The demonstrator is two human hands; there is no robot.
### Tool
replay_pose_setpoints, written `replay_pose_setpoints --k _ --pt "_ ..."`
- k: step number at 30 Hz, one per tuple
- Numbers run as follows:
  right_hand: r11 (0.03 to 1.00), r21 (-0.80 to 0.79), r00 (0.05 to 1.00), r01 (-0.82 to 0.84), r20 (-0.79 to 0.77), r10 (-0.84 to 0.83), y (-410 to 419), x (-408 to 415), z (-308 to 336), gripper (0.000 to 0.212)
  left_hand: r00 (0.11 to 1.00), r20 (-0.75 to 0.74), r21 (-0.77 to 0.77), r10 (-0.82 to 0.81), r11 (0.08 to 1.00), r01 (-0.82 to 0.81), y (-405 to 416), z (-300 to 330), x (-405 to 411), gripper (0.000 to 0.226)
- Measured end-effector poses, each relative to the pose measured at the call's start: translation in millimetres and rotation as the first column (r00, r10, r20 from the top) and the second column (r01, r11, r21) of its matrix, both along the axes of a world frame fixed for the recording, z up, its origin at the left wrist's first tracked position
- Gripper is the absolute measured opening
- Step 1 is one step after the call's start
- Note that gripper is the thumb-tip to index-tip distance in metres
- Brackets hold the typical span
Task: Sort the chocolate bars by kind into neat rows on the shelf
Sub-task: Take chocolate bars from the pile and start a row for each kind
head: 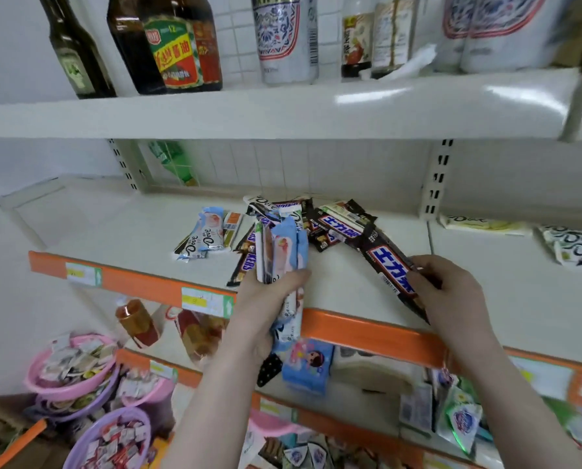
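My left hand (266, 299) grips a stack of light-blue Dove bars (281, 255) held upright over the shelf's front edge. My right hand (452, 292) pinches the near end of a dark Snickers bar (389, 265) that lies slanted on the white shelf (130, 238). Behind them sits a mixed heap of Snickers and Dove bars (320, 220). Two light-blue Dove bars (203, 236) lie to the left of the heap. Pale Dove bars (482, 225) and more Dove packs (570, 245) lie on the shelf at the right.
An orange price rail (140, 282) runs along the shelf front. Dark sauce bottles (178, 45) and white packs stand on the shelf above. Below, pink and purple baskets (76, 374) hold small sweets, beside a blue box (308, 365) and other goods.
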State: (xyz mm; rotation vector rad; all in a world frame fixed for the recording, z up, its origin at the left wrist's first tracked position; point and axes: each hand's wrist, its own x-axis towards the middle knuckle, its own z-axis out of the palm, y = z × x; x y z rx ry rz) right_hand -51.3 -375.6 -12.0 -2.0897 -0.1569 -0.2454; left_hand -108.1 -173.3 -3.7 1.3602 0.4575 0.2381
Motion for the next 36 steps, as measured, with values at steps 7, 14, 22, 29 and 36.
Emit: replay_pose_setpoints --k 7,14,22,29,36 --pt "0.995 0.055 0.995 0.079 -0.057 -0.076 -65 -64 -6 0.023 0.991 -0.002 -0.409 -0.137 0.904 0.124 -61 -23 -38 0.085" --pt "0.945 0.260 0.973 0.199 -0.164 -0.160 -151 -88 3 0.023 0.965 0.036 -0.391 -0.259 0.885 0.252 -146 -8 -42 0.031" --pt "0.879 0.362 0.943 0.310 -0.231 -0.238 -301 -76 -9 0.018 0.908 0.041 -0.477 -0.417 0.790 0.385 -298 7 -23 0.017" --pt "0.904 0.351 0.951 0.245 -0.270 -0.153 -456 -56 -2 0.017 0.923 0.072 -0.723 -0.377 0.618 0.309 -457 10 5 0.028" --pt "0.989 -0.051 0.981 0.140 -0.127 -0.146 -542 -12 5 0.037 0.944 -0.021 -0.703 -0.329 0.677 0.221 -534 8 37 0.017"
